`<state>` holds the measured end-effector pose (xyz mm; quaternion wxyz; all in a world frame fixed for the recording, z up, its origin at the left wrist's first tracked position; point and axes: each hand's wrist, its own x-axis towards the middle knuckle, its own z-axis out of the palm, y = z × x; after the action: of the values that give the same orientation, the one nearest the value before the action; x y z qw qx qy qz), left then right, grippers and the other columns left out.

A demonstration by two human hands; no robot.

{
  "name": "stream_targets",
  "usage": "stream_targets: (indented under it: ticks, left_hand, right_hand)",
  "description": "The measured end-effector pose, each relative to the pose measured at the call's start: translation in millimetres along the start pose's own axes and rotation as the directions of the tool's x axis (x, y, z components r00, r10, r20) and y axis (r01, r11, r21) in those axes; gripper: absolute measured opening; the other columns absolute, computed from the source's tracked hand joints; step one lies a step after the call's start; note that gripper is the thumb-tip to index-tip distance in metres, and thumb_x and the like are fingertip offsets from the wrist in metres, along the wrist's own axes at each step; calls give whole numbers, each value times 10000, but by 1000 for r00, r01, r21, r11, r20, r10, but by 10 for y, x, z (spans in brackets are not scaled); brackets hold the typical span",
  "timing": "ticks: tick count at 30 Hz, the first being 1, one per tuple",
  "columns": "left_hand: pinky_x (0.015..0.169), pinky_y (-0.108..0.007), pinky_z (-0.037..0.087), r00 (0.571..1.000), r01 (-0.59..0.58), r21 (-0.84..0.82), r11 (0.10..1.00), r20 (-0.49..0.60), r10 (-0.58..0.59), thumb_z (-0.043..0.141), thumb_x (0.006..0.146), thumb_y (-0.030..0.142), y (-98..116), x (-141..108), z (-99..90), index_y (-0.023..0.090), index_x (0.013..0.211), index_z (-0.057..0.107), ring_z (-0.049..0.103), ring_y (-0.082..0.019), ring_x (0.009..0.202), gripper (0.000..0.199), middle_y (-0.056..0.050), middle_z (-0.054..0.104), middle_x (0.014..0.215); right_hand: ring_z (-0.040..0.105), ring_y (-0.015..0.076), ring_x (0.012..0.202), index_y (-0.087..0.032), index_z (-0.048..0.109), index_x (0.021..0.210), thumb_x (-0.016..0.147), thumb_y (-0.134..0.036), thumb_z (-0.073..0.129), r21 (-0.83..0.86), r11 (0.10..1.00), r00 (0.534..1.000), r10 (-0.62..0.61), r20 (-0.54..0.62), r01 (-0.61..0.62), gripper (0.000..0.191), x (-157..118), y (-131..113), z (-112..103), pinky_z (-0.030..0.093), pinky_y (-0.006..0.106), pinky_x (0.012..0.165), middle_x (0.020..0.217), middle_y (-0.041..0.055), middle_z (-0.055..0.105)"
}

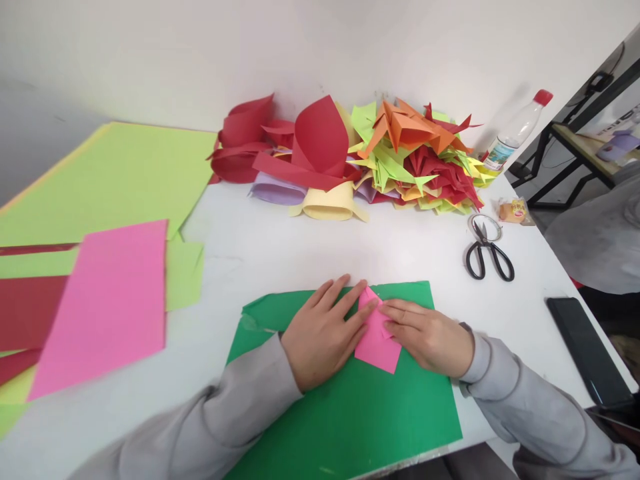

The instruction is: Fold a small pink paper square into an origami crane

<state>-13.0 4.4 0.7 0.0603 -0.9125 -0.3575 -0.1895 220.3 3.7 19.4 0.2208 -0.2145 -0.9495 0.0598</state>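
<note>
A white desk (245, 250) carries a green board (360, 420), black-handled scissors (483, 244) and a dark phone (590, 353). Folded paper pieces (323, 137) line the back; coloured sheets (113, 177) lie at left.

Folded pink paper (376, 343) lies on a green board (370, 427).

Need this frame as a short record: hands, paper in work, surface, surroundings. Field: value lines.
Left hand: fingers spread, touching the small pink paper
Right hand: fingertips on the same paper, right side
Paper state: partly folded, far end pointed
Surface: green sheet on white table
Left side: larger pink sheet over other coloured sheets
Back: folded paper shapes, red-capped bottle
Right side: black-handled scissors, blades partly open
</note>
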Motion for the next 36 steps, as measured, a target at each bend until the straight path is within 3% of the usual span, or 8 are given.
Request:
stream_targets:
  ticks: [5, 20, 28, 36]
  left_hand:
    - [957, -549, 463, 1000, 8, -8, 1000, -17, -9, 435, 930, 256, 1, 5, -1, 184, 1197, 611, 454, -370, 1252, 328, -149, 555, 1325]
    - [965, -583, 435, 1000, -2, -4, 1000, -2, 2, 429, 928, 235, 25, -7, 14, 135, 1172, 617, 435, -409, 1259, 324, -188, 517, 1360]
    - [941, -593, 440, 1000, -16, 0, 1000, 13, 16, 432, 920, 218, 26, -12, 13, 186, 1231, 587, 414, -425, 1266, 350, -157, 511, 1375]
    - [942, -594, 439, 1000, -2, -19, 1000, 26, 3, 446, 909, 218, 34, 11, -3, 172, 1202, 609, 425, -416, 1264, 338, -149, 510, 1384]
  right_hand:
    - [592, 231, 1120, -67, 665, 906, 931, -109, 493, 83, 996, 995, -31, -93, 39, 178, 13, 51, -18, 556, 360, 957, 1073, 183, 685]
    - [553, 243, 1119, -102, 682, 899, 943, -157, 495, 50, 998, 999, -36, -36, 38, 199, 55, 21, -40, 578, 388, 906, 1110, 150, 669]
    - [553, 250, 1105, -99, 682, 893, 945, -157, 490, 6, 1000, 1000, -27, -16, 27, 206, 65, -7, -26, 573, 388, 903, 1062, 139, 678]
    - [586, 253, 1104, -143, 686, 938, 936, -199, 523, 10, 1000, 999, 8, -38, -7, 172, 30, 2, -20, 566, 423, 879, 1134, 130, 676]
